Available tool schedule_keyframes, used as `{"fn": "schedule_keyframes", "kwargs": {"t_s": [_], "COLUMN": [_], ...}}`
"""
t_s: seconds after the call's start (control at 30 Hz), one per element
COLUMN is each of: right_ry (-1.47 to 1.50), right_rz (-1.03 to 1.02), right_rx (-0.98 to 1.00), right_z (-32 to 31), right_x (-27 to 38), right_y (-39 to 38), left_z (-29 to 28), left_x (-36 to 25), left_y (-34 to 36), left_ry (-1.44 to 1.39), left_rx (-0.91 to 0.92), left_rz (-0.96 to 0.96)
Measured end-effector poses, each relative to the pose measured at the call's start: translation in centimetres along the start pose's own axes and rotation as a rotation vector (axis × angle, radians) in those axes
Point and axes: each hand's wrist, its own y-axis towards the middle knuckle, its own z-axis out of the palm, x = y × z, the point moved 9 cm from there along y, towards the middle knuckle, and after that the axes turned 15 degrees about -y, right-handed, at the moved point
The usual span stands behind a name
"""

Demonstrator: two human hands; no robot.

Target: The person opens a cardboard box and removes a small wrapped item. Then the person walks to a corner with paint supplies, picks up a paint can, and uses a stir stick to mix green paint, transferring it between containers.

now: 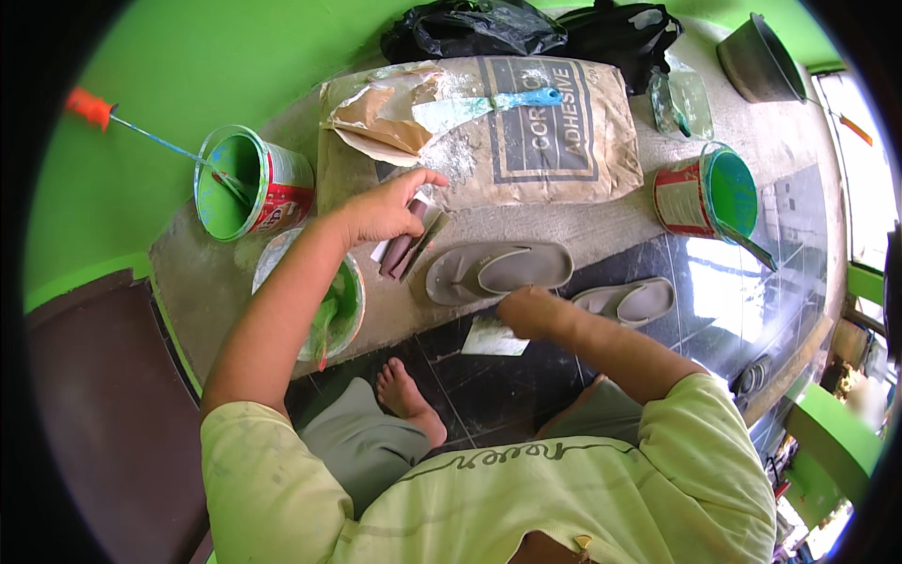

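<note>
My left hand (390,209) is above a small stack of folded brown sheets (404,246), which look like sandpaper. Its thumb and forefinger are spread apart, with the thumb close to the sheets. Lower and to the right, my right hand (531,312) is closed on a pale, flat, whitish-green sheet (495,338), whose exact kind I cannot make out. A large brown paper bag of powder (564,183) lies beyond my left hand, torn at its upper left. On it rests a putty knife (460,113) with a blue handle and white-smeared blade.
Green-paint buckets stand at left (287,179) and right (681,197); a paint-smeared tub (352,282) sits by my left forearm. Grey sandals (526,268) lie between my hands and the bag. Black plastic bags (470,33) and a dark bucket (752,66) are at the back.
</note>
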Motion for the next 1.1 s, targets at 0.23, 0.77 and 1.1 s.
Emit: {"fn": "schedule_keyframes", "kwargs": {"t_s": [0.23, 0.77, 1.1], "right_ry": [0.124, 1.307, 0.343], "right_rz": [0.098, -0.088, 0.136], "right_rx": [-0.179, -0.351, -0.288], "right_z": [-0.6, -8.6, -5.7], "right_x": [-0.3, 3.3, 6.4], "right_y": [1.9, 1.1, 4.8], "left_z": [0.3, 3.0, -6.4], "left_x": [-2.1, 9.3, 3.0], "left_y": [-0.6, -6.5, -16.0], "left_ry": [-0.016, -0.173, -0.255], "left_rx": [0.029, -0.477, -0.521], "left_rz": [0.038, 0.043, 0.295]}}
